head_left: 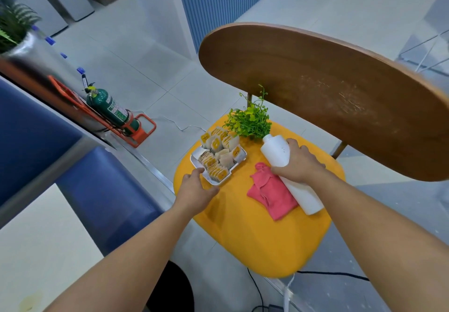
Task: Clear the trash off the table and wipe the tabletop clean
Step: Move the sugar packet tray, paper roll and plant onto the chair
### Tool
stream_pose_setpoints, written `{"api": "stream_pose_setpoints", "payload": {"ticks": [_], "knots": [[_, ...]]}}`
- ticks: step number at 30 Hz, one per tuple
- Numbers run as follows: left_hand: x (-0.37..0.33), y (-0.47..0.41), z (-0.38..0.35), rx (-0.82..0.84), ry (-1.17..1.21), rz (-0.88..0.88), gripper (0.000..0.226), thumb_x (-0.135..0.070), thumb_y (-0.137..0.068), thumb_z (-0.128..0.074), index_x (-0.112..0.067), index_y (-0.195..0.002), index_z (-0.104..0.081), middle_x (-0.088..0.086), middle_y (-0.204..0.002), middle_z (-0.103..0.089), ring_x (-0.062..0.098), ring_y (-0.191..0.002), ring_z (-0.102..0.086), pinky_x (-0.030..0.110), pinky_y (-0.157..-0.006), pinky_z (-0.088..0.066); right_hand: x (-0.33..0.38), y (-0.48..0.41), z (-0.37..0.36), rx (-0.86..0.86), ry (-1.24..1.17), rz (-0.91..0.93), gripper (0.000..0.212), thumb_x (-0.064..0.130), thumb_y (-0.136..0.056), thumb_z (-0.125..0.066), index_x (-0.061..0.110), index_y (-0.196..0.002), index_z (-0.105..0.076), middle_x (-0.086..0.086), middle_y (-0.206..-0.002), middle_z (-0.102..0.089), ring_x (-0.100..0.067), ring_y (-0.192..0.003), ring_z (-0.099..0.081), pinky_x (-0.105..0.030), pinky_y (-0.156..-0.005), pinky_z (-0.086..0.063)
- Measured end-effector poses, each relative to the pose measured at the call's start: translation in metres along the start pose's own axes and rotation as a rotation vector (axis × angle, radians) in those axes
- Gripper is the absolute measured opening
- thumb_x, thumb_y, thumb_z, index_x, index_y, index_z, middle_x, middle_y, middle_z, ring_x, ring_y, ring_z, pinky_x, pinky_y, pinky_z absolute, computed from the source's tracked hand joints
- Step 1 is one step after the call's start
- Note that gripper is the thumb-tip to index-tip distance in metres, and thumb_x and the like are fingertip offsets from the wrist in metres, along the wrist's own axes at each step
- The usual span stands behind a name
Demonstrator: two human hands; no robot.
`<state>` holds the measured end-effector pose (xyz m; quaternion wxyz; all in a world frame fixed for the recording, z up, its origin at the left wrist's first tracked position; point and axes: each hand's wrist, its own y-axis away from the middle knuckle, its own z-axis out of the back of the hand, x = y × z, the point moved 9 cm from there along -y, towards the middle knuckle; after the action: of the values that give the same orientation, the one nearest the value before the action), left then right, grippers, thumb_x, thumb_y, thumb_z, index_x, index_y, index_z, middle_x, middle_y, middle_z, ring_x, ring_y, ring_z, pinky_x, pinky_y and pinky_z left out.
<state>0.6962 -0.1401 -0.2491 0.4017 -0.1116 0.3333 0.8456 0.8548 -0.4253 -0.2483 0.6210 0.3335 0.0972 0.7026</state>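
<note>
Bright, even, cool-white indoor light, seemingly from overhead. Only soft, faint shadows: a slight one beside the left hand (pixel 194 190) on the yellow seat (pixel 255 238), a darker one beneath it on the pale floor (pixel 150 51). White bottle (pixel 274 151) nearly washed out. Mild sheen on the wooden chair back (pixel 328 92) and metal planter (pixel 36 51). Strong wide-angle bending toward the edges. Smeared blur at the left margin and the chair back's right end. Sharpest at centre, slightly soft throughout.

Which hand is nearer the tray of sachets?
Left. The left hand is at the tray's near corner, fingertips at its rim; whether they touch is unclear. The right hand is off to the tray's right, gripping the white bottle above the pink cloth.
</note>
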Motion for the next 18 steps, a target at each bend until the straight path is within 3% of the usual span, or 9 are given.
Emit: {"api": "stream_pose_setpoints", "payload": {"ticks": [2, 6, 11, 16, 18], "knots": [[-0.002, 0.0, 0.001, 0.006, -0.007, 0.005, 0.083, -0.05, -0.087, -0.075, -0.029, -0.154, -0.032, 0.008, -0.148, -0.043, 0.016, -0.1, -0.053, 0.026, -0.077, -0.042, 0.003, 0.0, 0.002, -0.025, -0.004, -0.004, 0.119, 0.078, -0.066, -0.073, 0.035, -0.155, -0.007, -0.013, -0.146, -0.034, -0.046, -0.13, -0.043, -0.062, -0.097, -0.041], [-0.001, 0.003, 0.007, -0.002, 0.005, 0.015, 0.087, -0.05, -0.085, -0.077, -0.028, -0.155, -0.03, 0.008, -0.152, -0.04, 0.017, -0.107, -0.054, 0.027, -0.078, -0.043, 0.008, 0.002, 0.006, -0.077, -0.047, -0.012, 0.122, 0.077, -0.066, -0.076, 0.034, -0.156, -0.005, -0.016, -0.151, -0.032, -0.048, -0.132, -0.041, -0.063, -0.099, -0.042], [0.001, 0.016, 0.024, -0.04, 0.036, -0.023, 0.088, -0.046, -0.085, -0.078, -0.027, -0.156, -0.03, 0.008, -0.153, -0.038, 0.021, -0.125, -0.055, 0.027, -0.083, -0.045, 0.019, 0.013, 0.012, -0.156, -0.025, -0.02, 0.11, 0.074, -0.074, -0.07, 0.03, -0.156, -0.01, -0.015, -0.151, -0.03, -0.047, -0.136, -0.032, -0.061, -0.099, -0.039], [0.003, 0.037, 0.055, -0.107, 0.092, -0.071, 0.082, -0.044, -0.088, -0.075, -0.028, -0.154, -0.031, 0.006, -0.15, -0.039, 0.016, -0.103, -0.055, 0.031, -0.086, -0.049, 0.048, 0.041, 0.039, -0.419, -0.042, 0.045, 0.086, 0.064, -0.083, -0.063, 0.022, -0.15, -0.029, -0.016, -0.142, -0.036, -0.043, -0.13, -0.033, -0.057, -0.099, -0.039], [0.002, 0.047, 0.067, -0.14, 0.124, -0.091, 0.079, -0.042, -0.089, -0.075, -0.027, -0.154, -0.032, 0.006, -0.148, -0.04, 0.015, -0.104, -0.055, 0.032, -0.09, -0.05, 0.061, 0.058, 0.056, -0.587, -0.069, 0.107, 0.073, 0.054, -0.084, -0.065, 0.018, -0.143, -0.042, -0.014, -0.133, -0.041, -0.04, -0.123, -0.037, -0.054, -0.095, -0.041]]}}
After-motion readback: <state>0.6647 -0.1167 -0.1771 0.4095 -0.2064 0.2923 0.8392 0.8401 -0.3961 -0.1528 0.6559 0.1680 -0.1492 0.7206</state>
